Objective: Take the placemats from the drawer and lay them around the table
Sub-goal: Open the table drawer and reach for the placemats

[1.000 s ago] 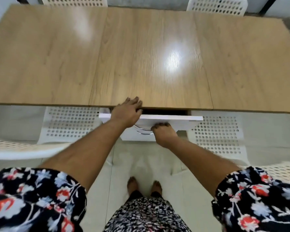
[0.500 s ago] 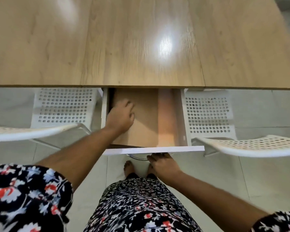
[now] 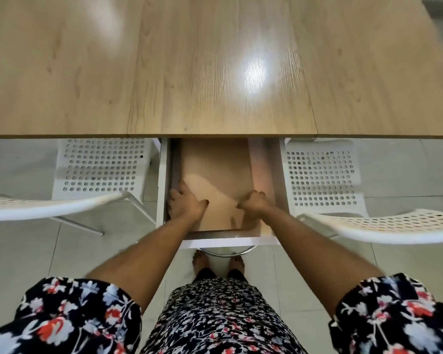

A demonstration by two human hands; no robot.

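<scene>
Drawer point(image 3: 164, 175) now pulled fully out. Right hand point(image 3: 252, 204), off handle half second ago, now inside beside left hand point(image 3: 186, 204); both curl, pinching near edge of placemats point(image 3: 215, 180) lying between them. Desk point(image 3: 215, 60) beyond, bare. Lift-out likely next.

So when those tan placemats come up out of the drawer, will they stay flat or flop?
Probably bendy: the top of the placemats already curls up where the left hand and right hand lift it. Likely light, since it rises under fingertips alone. How many are stacked in the drawer, I cannot tell.
</scene>
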